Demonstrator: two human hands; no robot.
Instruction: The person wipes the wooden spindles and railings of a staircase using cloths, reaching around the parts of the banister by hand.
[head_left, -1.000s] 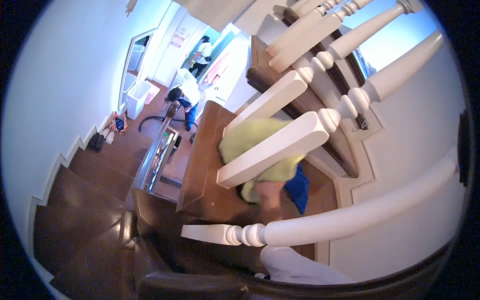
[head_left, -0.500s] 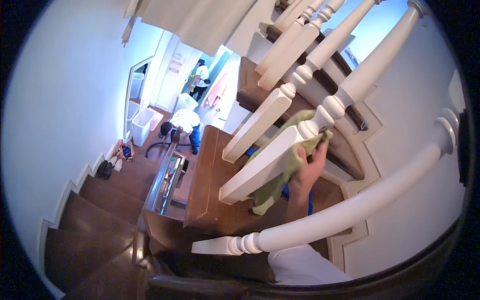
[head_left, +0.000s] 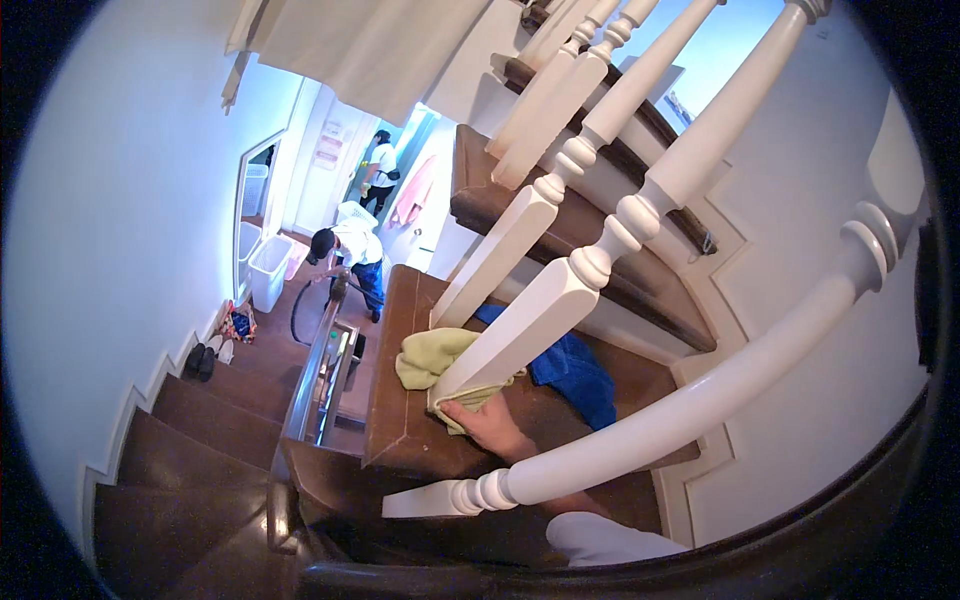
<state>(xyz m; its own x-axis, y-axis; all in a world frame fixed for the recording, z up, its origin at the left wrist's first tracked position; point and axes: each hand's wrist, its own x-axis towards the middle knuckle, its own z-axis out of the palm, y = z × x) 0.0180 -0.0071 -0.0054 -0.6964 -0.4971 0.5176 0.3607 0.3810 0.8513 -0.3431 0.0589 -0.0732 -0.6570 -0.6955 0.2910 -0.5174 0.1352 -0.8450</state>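
Observation:
My right hand [head_left: 488, 425] is closed on a light green cloth [head_left: 438, 355] low on a white turned baluster [head_left: 540, 320]. The cloth wraps round the baluster's square foot, and its loose end bunches on the left side above the brown wooden tread [head_left: 410, 420]. My fingers are partly hidden behind cloth and post. The forearm passes behind a nearer curved white baluster [head_left: 690, 410], with a white sleeve [head_left: 610, 540] below it. A blue cloth [head_left: 575, 375] lies on the tread just beyond my hand. My left hand is out of view.
Brown stairs [head_left: 190, 450] descend at the left, with shoes [head_left: 205, 358] along the wall. Below, a person bends [head_left: 350, 250] by a dark hose, near a white basket [head_left: 268, 270]; another person [head_left: 380, 170] stands farther back. A dark handrail [head_left: 780, 540] crosses the lower right.
My right hand has moved down and left with the green cloth, from the baluster's upper square part to its foot. More of the blue cloth shows now.

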